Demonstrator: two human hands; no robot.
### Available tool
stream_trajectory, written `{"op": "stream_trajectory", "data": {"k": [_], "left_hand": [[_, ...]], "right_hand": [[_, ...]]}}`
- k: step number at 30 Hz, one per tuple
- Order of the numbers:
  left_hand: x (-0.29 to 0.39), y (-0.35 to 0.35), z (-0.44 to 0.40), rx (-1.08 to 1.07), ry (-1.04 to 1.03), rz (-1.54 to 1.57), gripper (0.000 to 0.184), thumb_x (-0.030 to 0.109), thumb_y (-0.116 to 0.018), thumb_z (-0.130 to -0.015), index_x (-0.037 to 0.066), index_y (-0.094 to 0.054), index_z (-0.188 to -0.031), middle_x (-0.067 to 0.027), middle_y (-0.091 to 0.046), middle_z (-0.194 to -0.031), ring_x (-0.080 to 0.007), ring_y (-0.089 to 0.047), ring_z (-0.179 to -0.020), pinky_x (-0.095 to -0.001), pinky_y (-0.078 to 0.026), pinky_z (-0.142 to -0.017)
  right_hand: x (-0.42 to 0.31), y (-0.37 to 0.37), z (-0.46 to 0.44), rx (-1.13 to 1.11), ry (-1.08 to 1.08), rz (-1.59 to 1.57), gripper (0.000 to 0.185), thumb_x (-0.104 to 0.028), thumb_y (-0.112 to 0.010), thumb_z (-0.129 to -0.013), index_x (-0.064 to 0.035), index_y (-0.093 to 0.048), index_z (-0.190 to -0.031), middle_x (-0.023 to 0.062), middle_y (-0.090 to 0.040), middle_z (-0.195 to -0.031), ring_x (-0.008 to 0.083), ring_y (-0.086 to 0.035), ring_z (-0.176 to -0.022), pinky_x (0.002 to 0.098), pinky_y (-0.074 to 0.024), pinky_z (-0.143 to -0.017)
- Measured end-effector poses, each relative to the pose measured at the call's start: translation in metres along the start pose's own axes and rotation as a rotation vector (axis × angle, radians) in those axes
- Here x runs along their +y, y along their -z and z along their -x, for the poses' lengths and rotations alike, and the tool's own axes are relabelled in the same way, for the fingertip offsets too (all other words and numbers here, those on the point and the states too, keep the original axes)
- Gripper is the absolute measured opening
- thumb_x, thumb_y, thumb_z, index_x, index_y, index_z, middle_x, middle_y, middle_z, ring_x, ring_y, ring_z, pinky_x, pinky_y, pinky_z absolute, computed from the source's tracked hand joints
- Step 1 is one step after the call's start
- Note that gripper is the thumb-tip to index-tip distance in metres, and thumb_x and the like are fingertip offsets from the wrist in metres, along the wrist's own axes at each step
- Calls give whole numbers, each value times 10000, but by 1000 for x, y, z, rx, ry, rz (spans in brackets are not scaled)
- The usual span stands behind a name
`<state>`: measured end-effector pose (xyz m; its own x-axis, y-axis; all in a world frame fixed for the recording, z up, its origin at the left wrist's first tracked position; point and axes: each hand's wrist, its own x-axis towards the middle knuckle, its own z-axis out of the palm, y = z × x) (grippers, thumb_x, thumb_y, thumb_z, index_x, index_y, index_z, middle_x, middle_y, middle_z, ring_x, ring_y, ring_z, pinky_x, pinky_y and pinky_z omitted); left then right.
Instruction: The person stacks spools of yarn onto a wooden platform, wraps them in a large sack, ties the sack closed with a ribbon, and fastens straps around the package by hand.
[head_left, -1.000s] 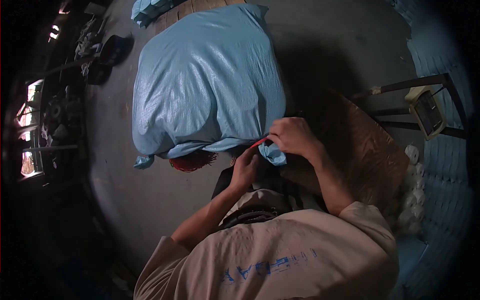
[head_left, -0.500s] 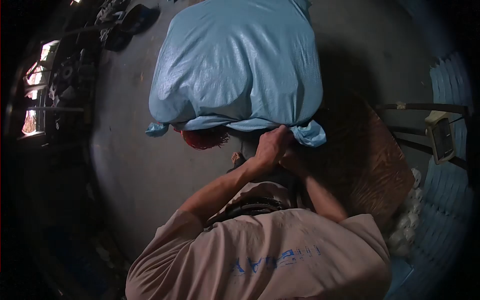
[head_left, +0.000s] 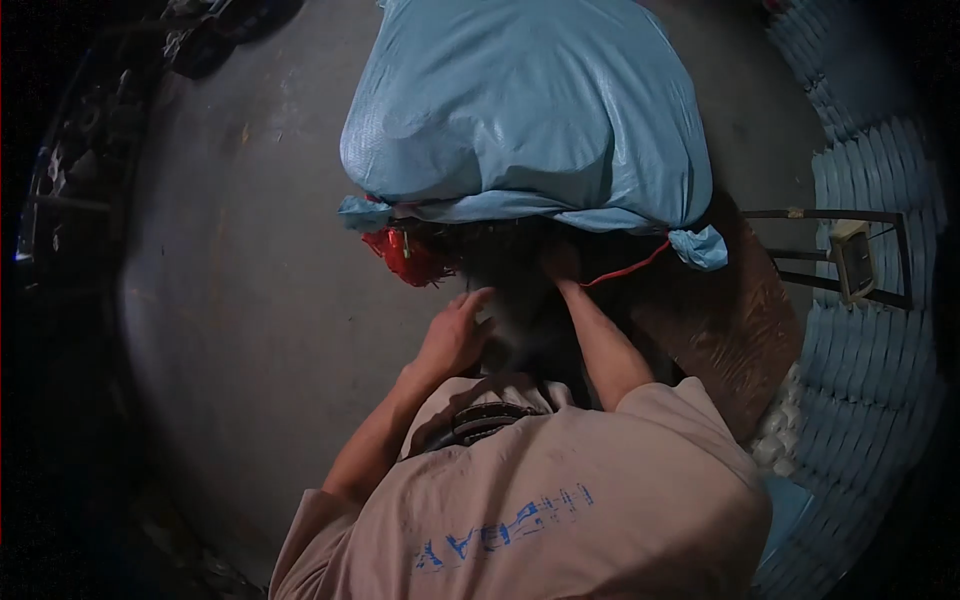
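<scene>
A big, full blue sack (head_left: pixel 520 110) has a folded near edge with a tied tuft at each corner. From the right tuft (head_left: pixel 699 248) a red cord (head_left: pixel 630 271) runs down to my right hand (head_left: pixel 560 262), which is in shadow under the sack's edge; its fingers are hidden. My left hand (head_left: pixel 458 328) is below the sack, fingers apart, touching nothing visible. Just above it, a bundle of red strings (head_left: pixel 408 257) hangs beneath the left part of the edge.
To the right are a brown wooden board (head_left: pixel 735 330), a dark metal frame with a beige display unit (head_left: pixel 853 262), white rolls (head_left: pixel 778 435) and stacked blue sacks (head_left: pixel 865 360). Dark clutter lines the far left.
My hands have come away from the right corner and separated, the left one moving left and down. The red cord now stretches between the right tuft and my right hand. The view has shifted.
</scene>
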<state>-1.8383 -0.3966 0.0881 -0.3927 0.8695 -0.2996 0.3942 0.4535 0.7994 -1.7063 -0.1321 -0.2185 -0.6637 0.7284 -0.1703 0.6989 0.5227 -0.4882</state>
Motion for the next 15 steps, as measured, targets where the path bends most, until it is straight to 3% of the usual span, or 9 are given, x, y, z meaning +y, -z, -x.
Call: {"op": "stream_trajectory", "data": {"k": [1,2,3,4,6,7,9,13,15], "left_hand": [[-33,5,14,18,78,35,486,216,-707,-947,83,-558,-1390,-224,-663,-1277,-456,-652,-1126,-506,-553,-912],[-62,6,27,33,159,70,461,213,-708,-941,69,-571,-1357,-234,-690,-1225,-463,-663,-1092,-512,-553,-899],[-86,8,38,41,154,84,461,213,-708,-941,69,-571,-1357,-234,-690,-1225,-463,-663,-1092,-512,-553,-899],[-107,10,47,35,133,31,419,188,-696,-959,51,-601,-1343,-227,-717,-1158,-432,-702,-1006,-485,-573,-855],[-134,21,51,28,107,-26,379,163,-683,-977,32,-630,-1329,-220,-744,-1091,-401,-741,-919,-459,-594,-811],[-144,25,51,-29,101,-67,333,162,-680,-980,20,-652,-1280,-222,-747,-1064,-403,-740,-908,-459,-589,-800],[-142,32,48,-88,94,-101,292,161,-676,-983,8,-674,-1232,-224,-749,-1036,-405,-739,-897,-458,-584,-788],[-117,36,17,-20,76,13,234,170,-657,-999,-14,-691,-1139,-231,-736,-1003,-409,-720,-875,-454,-566,-756],[-97,27,-1,-28,71,14,242,182,-650,-1007,-16,-693,-1138,-232,-732,-1011,-404,-716,-881,-450,-562,-757]], "right_hand": [[-6,4,1,2,5,20,404,-352,-583,-988,-37,-727,-1196,263,-737,-1144,469,-691,-1066,537,-545,-965],[-13,10,4,187,122,-13,401,-373,-572,-999,-53,-733,-1180,255,-739,-1129,469,-698,-1041,552,-554,-936],[-19,15,3,373,245,-53,400,-394,-560,-1010,-70,-738,-1165,247,-741,-1113,470,-705,-1016,567,-562,-907],[-25,20,0,377,255,-45,400,-394,-560,-1010,-70,-738,-1165,247,-741,-1113,470,-705,-1016,567,-562,-907],[-37,32,-2,101,138,15,382,-385,-546,-1018,-86,-744,-1149,233,-742,-1105,456,-707,-1012,558,-564,-904],[-46,39,-1,104,139,19,382,-385,-546,-1018,-86,-744,-1149,233,-742,-1105,456,-707,-1012,558,-564,-904],[-66,67,8,17,-81,218,393,-405,-534,-1025,-91,-756,-1101,217,-748,-1096,445,-712,-1012,544,-572,-896],[-73,103,41,-67,-9,390,325,-359,-586,-1013,-76,-741,-1050,219,-747,-1070,431,-719,-997,514,-588,-855],[-82,132,62,45,-34,353,265,-278,-572,-1046,-40,-686,-1020,190,-735,-972,431,-704,-871,519,-570,-781]]}}
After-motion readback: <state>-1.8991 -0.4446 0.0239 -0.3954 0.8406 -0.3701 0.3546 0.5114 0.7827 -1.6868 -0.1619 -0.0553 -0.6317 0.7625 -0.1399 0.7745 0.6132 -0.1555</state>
